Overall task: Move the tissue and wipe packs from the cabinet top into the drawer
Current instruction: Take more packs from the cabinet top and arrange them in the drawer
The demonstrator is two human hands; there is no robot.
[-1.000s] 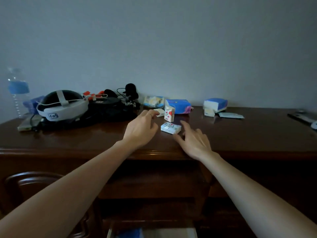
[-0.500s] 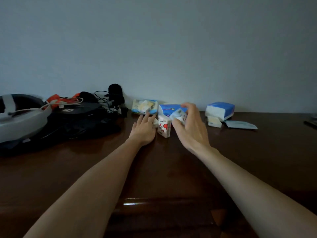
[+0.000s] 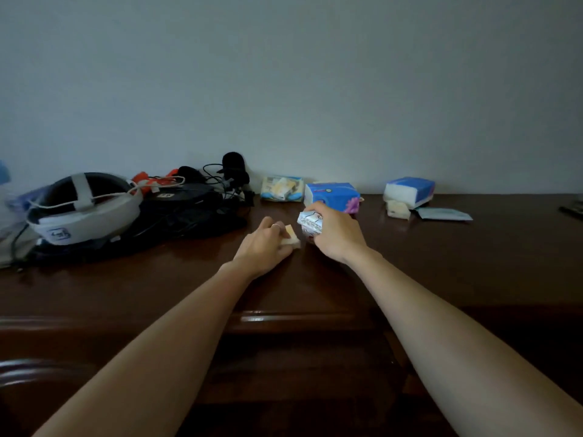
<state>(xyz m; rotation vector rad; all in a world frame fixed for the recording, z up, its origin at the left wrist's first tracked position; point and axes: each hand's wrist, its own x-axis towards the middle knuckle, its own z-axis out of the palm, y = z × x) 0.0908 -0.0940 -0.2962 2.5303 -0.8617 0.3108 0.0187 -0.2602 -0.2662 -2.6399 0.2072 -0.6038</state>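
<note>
My right hand [image 3: 336, 234] is closed on small white printed tissue packs [image 3: 310, 220], held just above the dark wooden cabinet top [image 3: 441, 263]. Beside it, my left hand [image 3: 263, 247] grips a small pale tissue pack [image 3: 291, 238] low on the surface. Behind the hands a blue tissue pack [image 3: 331, 192] lies by the wall, with a yellow-and-blue wipe pack [image 3: 281, 188] to its left. Further right sit a blue-and-white tissue pack [image 3: 409, 190], a small cream pack [image 3: 398, 210] and a flat pale sachet [image 3: 443, 213]. The drawer is out of view.
A white and black headset [image 3: 82, 208] lies at the left, with black bags and tangled cables [image 3: 195, 203] behind it. A dark flat object [image 3: 571, 209] sits at the far right edge. The cabinet's front edge [image 3: 284, 318] runs below my forearms.
My left hand has closed on the small pale pack and pulled back. My right hand, holding one white pack, has also taken in the upright red-printed pack. The view has tilted down and left.
</note>
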